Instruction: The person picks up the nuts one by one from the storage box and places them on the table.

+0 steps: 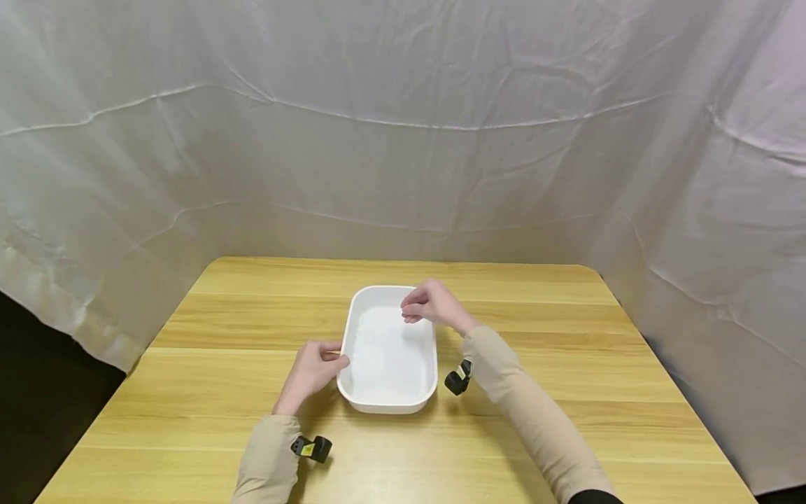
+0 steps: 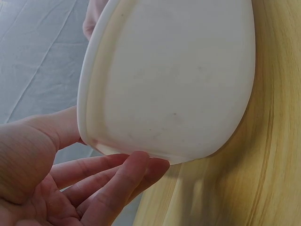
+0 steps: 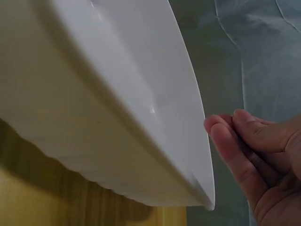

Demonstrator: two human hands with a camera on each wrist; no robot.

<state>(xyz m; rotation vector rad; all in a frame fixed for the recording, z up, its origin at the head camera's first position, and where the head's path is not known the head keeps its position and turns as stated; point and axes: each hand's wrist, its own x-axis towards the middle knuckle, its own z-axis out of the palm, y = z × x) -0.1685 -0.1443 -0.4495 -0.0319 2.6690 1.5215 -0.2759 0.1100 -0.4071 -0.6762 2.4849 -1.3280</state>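
Observation:
A white rectangular tray (image 1: 387,360) with rounded corners and raised walls is in front of me; no objects show inside it. My left hand (image 1: 316,369) grips its left side, the thumb over the rim and the fingers against the outer wall, as the left wrist view shows of the tray (image 2: 178,80) and fingers (image 2: 124,181). Above the far right part of the tray is my right hand (image 1: 434,304), its fingers curled and fingertips (image 3: 225,136) close to the thumb. Nothing shows between them. In the right wrist view they are beside the tray's rim (image 3: 203,113).
The tray is over a wood-grain table (image 1: 535,308) with rounded far corners. Pale, wrinkled sheeting (image 1: 403,175) hangs behind the table and along both sides. Black cameras are on both wrists, the right one (image 1: 458,378) near the tray's right wall.

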